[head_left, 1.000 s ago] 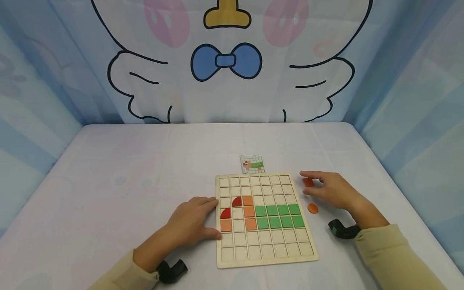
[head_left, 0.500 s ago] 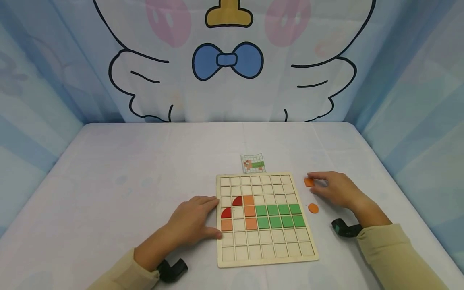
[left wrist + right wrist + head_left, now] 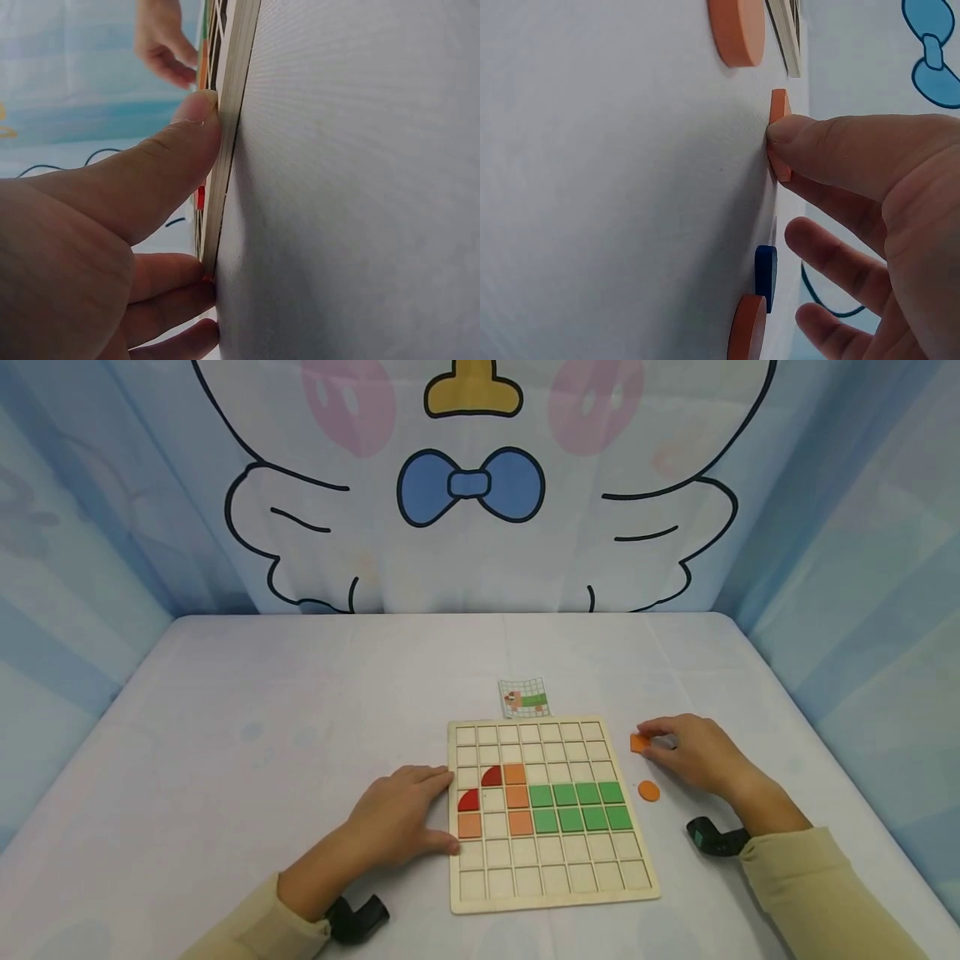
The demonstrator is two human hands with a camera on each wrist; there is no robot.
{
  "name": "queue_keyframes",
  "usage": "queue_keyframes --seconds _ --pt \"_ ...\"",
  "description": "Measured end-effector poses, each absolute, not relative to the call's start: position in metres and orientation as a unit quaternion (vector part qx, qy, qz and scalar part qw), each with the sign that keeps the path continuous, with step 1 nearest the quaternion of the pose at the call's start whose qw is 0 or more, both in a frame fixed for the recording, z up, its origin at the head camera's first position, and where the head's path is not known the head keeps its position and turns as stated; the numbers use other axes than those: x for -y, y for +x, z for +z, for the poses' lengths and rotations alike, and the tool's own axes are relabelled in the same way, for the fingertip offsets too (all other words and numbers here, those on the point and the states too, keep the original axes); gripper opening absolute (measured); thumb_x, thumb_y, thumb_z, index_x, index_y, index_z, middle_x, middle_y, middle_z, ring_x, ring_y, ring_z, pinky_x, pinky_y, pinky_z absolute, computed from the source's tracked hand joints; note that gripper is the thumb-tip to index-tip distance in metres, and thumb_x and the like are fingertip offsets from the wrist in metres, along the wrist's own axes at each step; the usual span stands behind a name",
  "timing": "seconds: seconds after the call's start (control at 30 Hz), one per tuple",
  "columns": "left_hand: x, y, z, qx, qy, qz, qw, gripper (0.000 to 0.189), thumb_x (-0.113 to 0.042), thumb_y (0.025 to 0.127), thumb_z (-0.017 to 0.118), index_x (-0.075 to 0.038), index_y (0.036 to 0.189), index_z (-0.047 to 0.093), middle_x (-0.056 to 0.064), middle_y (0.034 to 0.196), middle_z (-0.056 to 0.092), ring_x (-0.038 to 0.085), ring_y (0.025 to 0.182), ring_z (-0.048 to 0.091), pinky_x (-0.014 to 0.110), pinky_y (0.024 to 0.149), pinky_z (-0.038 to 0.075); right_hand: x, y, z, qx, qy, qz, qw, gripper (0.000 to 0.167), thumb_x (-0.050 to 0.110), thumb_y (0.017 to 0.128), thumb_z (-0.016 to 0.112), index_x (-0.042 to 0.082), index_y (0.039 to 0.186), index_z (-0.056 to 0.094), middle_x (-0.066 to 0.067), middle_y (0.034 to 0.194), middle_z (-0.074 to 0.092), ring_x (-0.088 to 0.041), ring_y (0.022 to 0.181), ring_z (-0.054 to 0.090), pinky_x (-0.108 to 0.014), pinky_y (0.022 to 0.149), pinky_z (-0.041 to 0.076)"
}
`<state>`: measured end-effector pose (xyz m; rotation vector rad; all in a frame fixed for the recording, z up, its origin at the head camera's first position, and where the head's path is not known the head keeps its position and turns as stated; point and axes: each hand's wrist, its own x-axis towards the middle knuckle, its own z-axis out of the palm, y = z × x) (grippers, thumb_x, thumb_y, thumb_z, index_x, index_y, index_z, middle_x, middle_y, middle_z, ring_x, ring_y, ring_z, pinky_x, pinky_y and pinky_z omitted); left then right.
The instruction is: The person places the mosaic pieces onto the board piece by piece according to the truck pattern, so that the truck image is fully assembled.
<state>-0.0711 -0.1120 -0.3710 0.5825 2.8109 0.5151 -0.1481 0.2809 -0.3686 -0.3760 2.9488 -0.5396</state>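
My right hand (image 3: 701, 756) pinches an orange square tile (image 3: 639, 742) between thumb and index finger, beyond the board's right edge. In the right wrist view the tile (image 3: 779, 105) stands tilted, close over the table, with the other fingers held loosely off it. My left hand (image 3: 393, 818) rests at the left edge of a wooden grid board (image 3: 555, 900), its thumb and fingertips touching the rim. Set in the board are green squares (image 3: 564, 795), orange squares (image 3: 516, 796) and two red quarter-rounds (image 3: 468, 801).
An orange disc (image 3: 648, 791) lies right of the board. Beyond my right hand in its wrist view lie a blue piece (image 3: 765, 279) and a red-orange piece (image 3: 748, 330). A small picture card (image 3: 524, 698) lies behind the board on the white-covered table (image 3: 300, 693).
My right hand has drawn slightly to the right, and its parted thumb and index finger have come together on the orange tile, which has turned a little. My left hand stays at the board.
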Motion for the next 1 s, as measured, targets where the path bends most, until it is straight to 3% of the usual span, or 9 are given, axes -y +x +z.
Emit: queue_keyframes --seconds 0.5,1.0 --pt "0.111 -0.071 -0.371 -0.958 0.197 0.175 0.111 0.086 -0.048 0.073 0.087 -0.002 0.139 0.058 0.011 0.142 0.056 0.033 0.131 0.049 0.053 0.101 0.045 -0.252 -0.128 -0.356 -0.961 -0.177 -0.21 0.027 0.036 0.02 0.092 0.073 0.002 0.123 0.071 -0.012 0.113 0.07 -0.037 0.111 0.06 -0.058 0.095 0.047" --pt "0.111 -0.071 -0.371 -0.958 0.199 0.173 0.108 0.086 -0.049 0.073 0.087 -0.002 0.14 0.057 0.011 0.142 0.056 0.033 0.131 0.049 0.053 0.101 0.045 -0.201 -0.106 -0.357 -0.93 -0.322 -0.174 -0.017 0.025 0.016 0.09 0.074 0.008 0.114 0.075 -0.002 0.107 0.073 -0.026 0.103 0.068 -0.047 0.087 0.055"
